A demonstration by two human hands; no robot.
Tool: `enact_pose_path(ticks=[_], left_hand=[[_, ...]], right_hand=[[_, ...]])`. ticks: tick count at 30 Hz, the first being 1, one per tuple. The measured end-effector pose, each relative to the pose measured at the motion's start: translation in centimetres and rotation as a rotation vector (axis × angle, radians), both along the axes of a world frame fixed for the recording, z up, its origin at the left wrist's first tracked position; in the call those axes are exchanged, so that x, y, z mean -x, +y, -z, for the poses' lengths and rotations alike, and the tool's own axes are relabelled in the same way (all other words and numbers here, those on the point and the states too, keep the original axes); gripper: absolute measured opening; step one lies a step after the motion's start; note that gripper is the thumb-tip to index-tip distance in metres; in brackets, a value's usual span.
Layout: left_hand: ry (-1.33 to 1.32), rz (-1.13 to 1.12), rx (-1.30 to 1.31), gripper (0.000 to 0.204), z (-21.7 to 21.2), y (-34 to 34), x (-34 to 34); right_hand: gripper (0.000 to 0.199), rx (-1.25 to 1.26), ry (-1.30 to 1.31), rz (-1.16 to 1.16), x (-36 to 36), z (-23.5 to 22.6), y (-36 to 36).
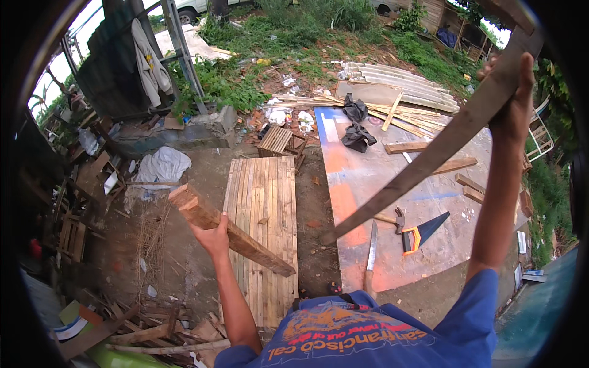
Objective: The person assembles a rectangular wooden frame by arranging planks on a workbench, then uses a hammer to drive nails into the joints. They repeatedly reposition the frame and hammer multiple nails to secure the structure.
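Holding a short, thick block of wood (230, 234), the left hand (213, 238) has its fingers wrapped round the middle, so both ends stick out evenly. The block is rough and pale brown, with square ends, and it hangs over a flat panel of thin wooden slats (262, 227) lying on the dirt. The right hand (514, 101) is up high, closed tight round the top of a long, thin grey plank (429, 153) — the plank slopes down to the left, and its low end points at the ground. Under it lies a big flat board (392, 245) with faded orange and blue paint. On that board rest a handsaw (423, 232) with an orange and black handle, a hammer (392, 219) and a long knife (370, 254).
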State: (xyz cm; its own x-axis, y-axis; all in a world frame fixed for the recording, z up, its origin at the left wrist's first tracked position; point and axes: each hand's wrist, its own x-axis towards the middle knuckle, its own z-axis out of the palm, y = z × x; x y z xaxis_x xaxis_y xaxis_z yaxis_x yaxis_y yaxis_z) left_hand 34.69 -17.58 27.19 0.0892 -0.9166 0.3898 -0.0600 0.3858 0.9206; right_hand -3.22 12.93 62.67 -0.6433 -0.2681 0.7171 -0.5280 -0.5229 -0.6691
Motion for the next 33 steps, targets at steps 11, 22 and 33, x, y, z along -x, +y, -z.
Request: enact_pose_path(ticks=[11, 22, 33], left_hand=[[-0.174, -0.005, 0.118, 0.092, -3.1, -0.4, -5.8], [-0.442, 0.025, 0.046, 0.106, 3.5, 0.3, -12.0], [-0.451, 0.083, 0.054, 0.109, 4.3, 0.5, -14.2]], right_hand=[[0.053, 0.190, -0.531, -0.166, -8.5, 11.1, -13.1], [0.065, 0.141, -0.928, 0.060, -6.4, 28.0, -18.5], [0.060, 0.061, -1.011, 0.274, -10.3, 34.0, -19.3]])
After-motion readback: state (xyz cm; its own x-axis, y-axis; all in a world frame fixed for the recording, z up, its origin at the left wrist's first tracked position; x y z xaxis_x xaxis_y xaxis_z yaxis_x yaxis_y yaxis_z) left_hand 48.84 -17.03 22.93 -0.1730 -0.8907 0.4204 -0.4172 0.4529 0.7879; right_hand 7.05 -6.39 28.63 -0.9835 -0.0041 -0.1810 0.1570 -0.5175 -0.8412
